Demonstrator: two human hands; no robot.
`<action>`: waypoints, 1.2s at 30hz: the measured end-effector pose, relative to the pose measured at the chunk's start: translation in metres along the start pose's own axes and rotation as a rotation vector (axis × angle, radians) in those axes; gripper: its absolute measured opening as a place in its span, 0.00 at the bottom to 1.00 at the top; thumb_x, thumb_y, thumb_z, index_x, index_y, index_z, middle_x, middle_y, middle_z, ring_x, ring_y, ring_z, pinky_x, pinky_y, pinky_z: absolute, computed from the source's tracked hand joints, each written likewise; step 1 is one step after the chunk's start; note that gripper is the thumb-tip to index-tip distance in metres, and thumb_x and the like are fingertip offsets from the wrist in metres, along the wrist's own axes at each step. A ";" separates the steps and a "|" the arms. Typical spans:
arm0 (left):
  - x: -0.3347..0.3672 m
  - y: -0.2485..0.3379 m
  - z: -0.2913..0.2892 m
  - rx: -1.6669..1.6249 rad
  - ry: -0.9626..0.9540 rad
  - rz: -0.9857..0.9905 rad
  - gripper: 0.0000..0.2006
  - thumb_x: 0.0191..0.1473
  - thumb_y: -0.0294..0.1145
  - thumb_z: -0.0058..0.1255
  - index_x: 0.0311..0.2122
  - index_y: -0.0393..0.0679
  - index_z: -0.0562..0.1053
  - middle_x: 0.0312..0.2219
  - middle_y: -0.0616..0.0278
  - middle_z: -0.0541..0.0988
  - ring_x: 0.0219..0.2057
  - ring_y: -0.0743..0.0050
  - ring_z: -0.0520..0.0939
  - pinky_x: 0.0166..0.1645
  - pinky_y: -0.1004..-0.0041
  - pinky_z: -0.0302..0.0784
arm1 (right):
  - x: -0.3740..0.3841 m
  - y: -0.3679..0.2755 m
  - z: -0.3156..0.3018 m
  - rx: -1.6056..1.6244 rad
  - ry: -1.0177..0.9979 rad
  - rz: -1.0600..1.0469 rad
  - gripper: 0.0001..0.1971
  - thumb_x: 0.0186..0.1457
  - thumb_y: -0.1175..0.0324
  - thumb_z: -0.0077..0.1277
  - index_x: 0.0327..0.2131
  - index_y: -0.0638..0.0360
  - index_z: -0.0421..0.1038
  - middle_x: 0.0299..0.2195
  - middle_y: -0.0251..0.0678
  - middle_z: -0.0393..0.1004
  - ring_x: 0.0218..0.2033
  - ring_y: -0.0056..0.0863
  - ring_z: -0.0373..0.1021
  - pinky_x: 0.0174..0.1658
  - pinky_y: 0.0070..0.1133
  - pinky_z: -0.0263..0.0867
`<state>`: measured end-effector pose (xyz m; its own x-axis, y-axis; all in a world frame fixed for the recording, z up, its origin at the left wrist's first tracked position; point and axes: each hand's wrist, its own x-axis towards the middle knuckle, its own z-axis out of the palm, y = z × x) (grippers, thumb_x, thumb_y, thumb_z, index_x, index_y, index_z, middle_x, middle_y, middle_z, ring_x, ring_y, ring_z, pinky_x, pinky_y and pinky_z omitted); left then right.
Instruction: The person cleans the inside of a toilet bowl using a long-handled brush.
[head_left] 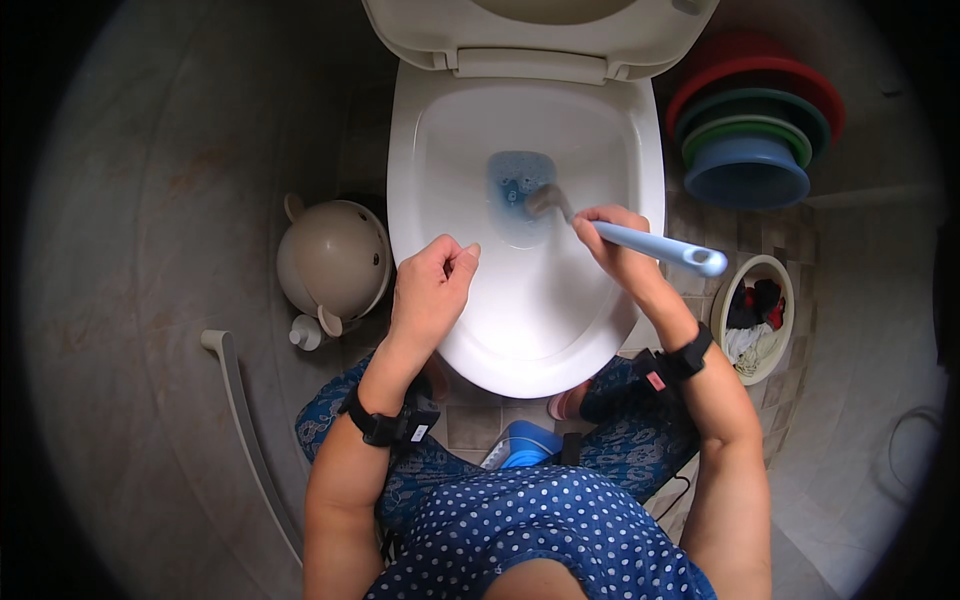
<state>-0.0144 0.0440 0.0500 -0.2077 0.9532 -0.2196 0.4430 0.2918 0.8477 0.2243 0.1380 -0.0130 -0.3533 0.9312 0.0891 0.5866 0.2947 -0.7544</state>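
In front of me is a white toilet bowl [430, 150] with blue, bubbly water [512, 192] at its bottom. My right hand [618, 245] grips a toilet brush [655, 247] by its light-blue handle. The brush's bent, greyish head [543, 201] is inside the bowl, by the right edge of the water, and looks slightly blurred. Over the left front of the bowl, my left hand [432, 290] is closed in a loose fist, with nothing visible in it. I cannot tell whether it rests on the rim.
The raised toilet seat and lid [530, 62] stand behind the bowl. At left are a beige round bin [335, 255], a small white bottle [306, 332] and a wall grab bar [240, 400]. Nested basins [745, 178] and a cream tub [724, 320] of cloths are at right. A blue object [525, 443] lies below.
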 end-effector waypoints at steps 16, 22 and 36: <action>0.000 -0.002 -0.001 0.020 0.009 0.018 0.16 0.56 0.36 0.52 0.23 0.35 0.68 0.13 0.68 0.66 0.19 0.84 0.63 0.25 0.78 0.62 | -0.044 -0.034 -0.085 0.888 -0.399 0.700 0.10 0.54 0.71 0.50 0.34 0.71 0.75 0.35 0.46 0.77 0.34 0.29 0.76 0.41 0.20 0.75; 0.001 -0.001 0.001 0.026 0.013 0.029 0.15 0.56 0.36 0.52 0.24 0.35 0.68 0.13 0.68 0.66 0.18 0.84 0.63 0.24 0.77 0.62 | -0.056 -0.052 -0.075 0.797 -0.551 0.680 0.10 0.54 0.72 0.48 0.34 0.68 0.77 0.34 0.45 0.78 0.35 0.29 0.76 0.41 0.21 0.75; 0.002 0.004 0.005 0.038 0.005 0.030 0.15 0.55 0.36 0.52 0.24 0.35 0.69 0.13 0.65 0.67 0.18 0.82 0.64 0.24 0.76 0.64 | -0.017 -0.070 -0.078 0.640 -0.597 0.778 0.10 0.48 0.72 0.52 0.29 0.72 0.76 0.30 0.44 0.77 0.29 0.30 0.77 0.35 0.19 0.76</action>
<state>-0.0088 0.0471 0.0505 -0.1978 0.9613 -0.1920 0.4819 0.2659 0.8349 0.2464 0.1182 0.0887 -0.4470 0.5141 -0.7321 0.3818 -0.6305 -0.6758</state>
